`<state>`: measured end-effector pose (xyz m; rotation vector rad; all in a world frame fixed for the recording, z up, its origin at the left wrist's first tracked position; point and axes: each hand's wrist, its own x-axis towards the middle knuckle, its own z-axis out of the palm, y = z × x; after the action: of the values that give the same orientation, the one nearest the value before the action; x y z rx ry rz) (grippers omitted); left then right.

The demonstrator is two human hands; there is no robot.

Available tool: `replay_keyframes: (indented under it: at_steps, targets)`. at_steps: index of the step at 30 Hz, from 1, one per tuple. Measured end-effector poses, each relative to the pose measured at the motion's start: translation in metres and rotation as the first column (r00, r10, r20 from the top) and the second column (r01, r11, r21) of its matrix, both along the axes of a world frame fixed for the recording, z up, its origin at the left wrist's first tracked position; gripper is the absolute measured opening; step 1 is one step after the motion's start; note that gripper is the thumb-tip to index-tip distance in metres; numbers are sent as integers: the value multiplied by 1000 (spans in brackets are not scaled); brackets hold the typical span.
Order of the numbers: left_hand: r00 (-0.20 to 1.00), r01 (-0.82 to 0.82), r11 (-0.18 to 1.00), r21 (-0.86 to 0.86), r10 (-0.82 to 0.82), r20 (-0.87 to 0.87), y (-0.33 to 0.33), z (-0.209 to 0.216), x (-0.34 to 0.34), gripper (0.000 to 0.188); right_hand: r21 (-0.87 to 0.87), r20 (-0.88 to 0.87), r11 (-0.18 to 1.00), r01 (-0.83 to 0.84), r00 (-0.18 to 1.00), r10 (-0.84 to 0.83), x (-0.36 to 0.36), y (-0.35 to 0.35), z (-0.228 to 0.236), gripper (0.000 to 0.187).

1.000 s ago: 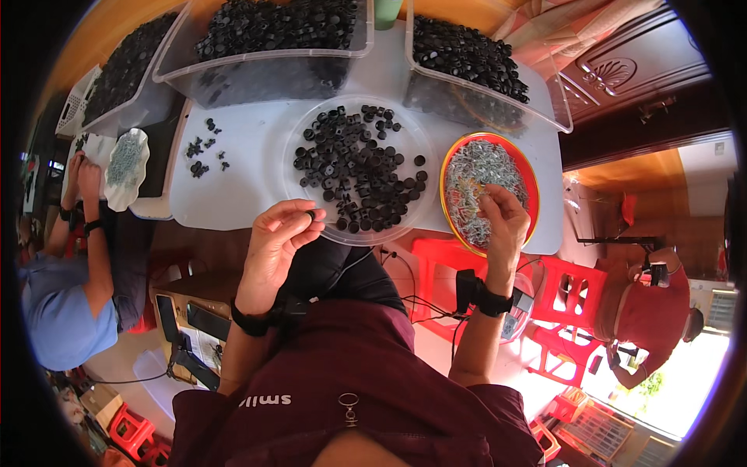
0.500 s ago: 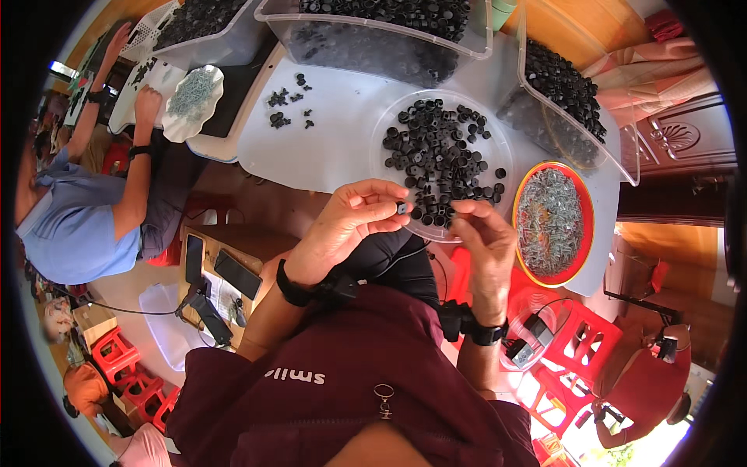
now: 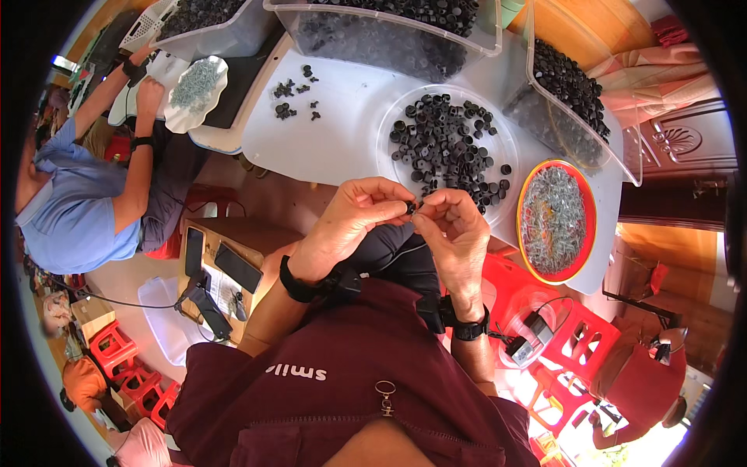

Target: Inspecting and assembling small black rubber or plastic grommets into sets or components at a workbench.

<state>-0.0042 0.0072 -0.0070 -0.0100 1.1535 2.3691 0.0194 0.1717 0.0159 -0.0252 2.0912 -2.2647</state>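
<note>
My left hand (image 3: 359,208) pinches a small black plastic part (image 3: 410,208) between thumb and forefinger, over my lap at the table's near edge. Close against it, the fingertips of my right hand (image 3: 453,227) are pinched together, and what they hold is too small to make out. Just beyond both hands lies a round see-through tray (image 3: 383,156) with many loose black caps (image 3: 447,140) heaped on it. To the right stands a red bowl with a yellow rim (image 3: 589,237), filled with small shiny pieces (image 3: 554,220) like screws or pins.
Large see-through bins (image 3: 397,50) of black parts line the table's far side. Several small black pieces (image 3: 285,110) lie on the white table (image 3: 342,101). A co-worker in blue (image 3: 93,210) sits at left beside a scalloped white dish (image 3: 180,121). Red stools (image 3: 580,338) stand at right.
My right hand has moved left from the tray's near edge and now meets my left hand at the black part. The left hand stays nearly in place with its grip.
</note>
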Motion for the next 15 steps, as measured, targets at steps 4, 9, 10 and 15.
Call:
replay_keyframes:
  at_steps: [4, 9, 10, 15]
  targets:
    - [996, -36, 993, -110, 27, -83, 3, -2, 1, 14, 178, -37, 982, 71, 997, -65, 0, -2, 2, 18]
    - [991, -48, 986, -158, 27, -134, 6, 5, 4, 15, 321, -46, 942, 99, 995, -88, 2, -2, 12, 15]
    - [992, -39, 986, -163, 18, -128, 7, 7, 5, 16, 313, -32, 945, 91, 996, -85, 4, -2, 13, 15]
    - [994, 27, 994, -104, -37, -99, 5, 0, 7, 16, 193, 39, 980, 51, 997, -59, 11, 6, 11, 15]
